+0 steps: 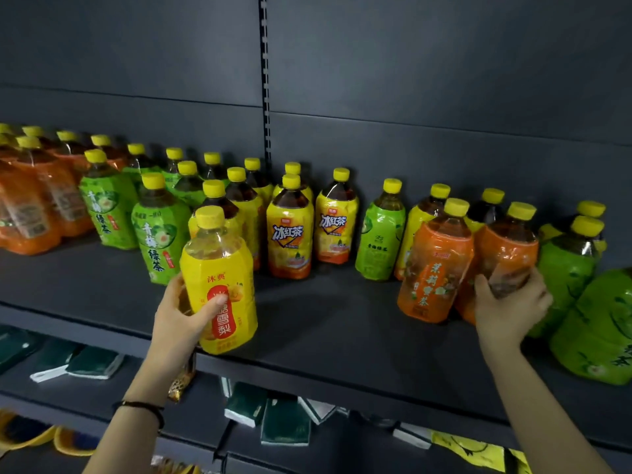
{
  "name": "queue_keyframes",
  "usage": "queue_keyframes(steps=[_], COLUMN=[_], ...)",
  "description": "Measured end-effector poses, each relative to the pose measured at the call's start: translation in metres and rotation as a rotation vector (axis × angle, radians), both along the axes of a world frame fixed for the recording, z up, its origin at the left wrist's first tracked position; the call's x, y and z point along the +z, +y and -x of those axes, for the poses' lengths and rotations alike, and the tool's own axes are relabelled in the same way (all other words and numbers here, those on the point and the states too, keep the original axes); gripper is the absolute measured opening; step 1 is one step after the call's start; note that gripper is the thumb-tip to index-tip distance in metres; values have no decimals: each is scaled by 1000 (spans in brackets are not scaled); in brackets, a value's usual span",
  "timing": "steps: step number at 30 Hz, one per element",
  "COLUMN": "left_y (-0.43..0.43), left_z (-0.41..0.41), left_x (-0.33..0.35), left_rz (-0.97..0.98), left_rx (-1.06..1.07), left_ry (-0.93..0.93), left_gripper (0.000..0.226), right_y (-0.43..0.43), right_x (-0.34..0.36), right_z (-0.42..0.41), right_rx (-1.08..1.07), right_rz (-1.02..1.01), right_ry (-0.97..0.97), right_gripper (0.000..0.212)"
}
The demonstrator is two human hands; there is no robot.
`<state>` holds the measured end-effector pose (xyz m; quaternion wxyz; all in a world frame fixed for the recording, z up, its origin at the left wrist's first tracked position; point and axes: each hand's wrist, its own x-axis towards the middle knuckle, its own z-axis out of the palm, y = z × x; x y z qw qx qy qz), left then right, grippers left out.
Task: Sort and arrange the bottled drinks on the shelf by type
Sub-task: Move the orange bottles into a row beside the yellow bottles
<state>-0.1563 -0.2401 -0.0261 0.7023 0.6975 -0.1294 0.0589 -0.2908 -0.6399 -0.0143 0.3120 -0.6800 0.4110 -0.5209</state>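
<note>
My left hand [183,314] grips a yellow pear-drink bottle [219,268] with a red label patch, upright at the front edge of the dark shelf [325,330]. My right hand [509,309] wraps the lower part of an orange jasmine-tea bottle [506,248]. A second orange bottle [436,265] stands touching it on the left. Behind, two yellow iced-tea bottles [290,234] stand in the middle, with more yellow ones to their left. Green-tea bottles [157,234] stand left of centre. One green bottle [379,237] stands alone among the right group.
Several orange bottles [34,206] fill the far left of the shelf. More green bottles [591,323] crowd the right end, close to my right hand. Dark green sponges [284,422] lie on the lower shelf. The grey back panel [410,80] rises behind.
</note>
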Motion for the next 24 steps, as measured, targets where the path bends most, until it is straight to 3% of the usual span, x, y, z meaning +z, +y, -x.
queue_keyframes(steps=[3, 6, 8, 12, 14, 18, 24], left_y=[21, 37, 46, 78, 102, 147, 183], left_z=[-13, -22, -29, -46, -58, -78, -108], left_x=[4, 4, 2, -3, -1, 1, 4], left_rz=[32, 67, 115, 211, 213, 197, 171], left_rx=[-32, -54, -53, 28, 42, 57, 129], left_ry=[22, 53, 95, 215, 206, 165, 144], left_gripper=[90, 81, 58, 17, 14, 31, 18], right_y=[62, 138, 187, 267, 289, 309, 322], right_x=[-11, -27, -29, -17, -10, -2, -7], right_z=[-5, -25, -45, -92, -118, -168, -200], right_rx=[56, 398, 623, 890, 927, 877, 639], right_rz=[22, -61, -90, -94, -102, -108, -50], right_ry=[-18, 1, 46, 128, 118, 115, 18], right_gripper=[52, 27, 27, 49, 58, 71, 73])
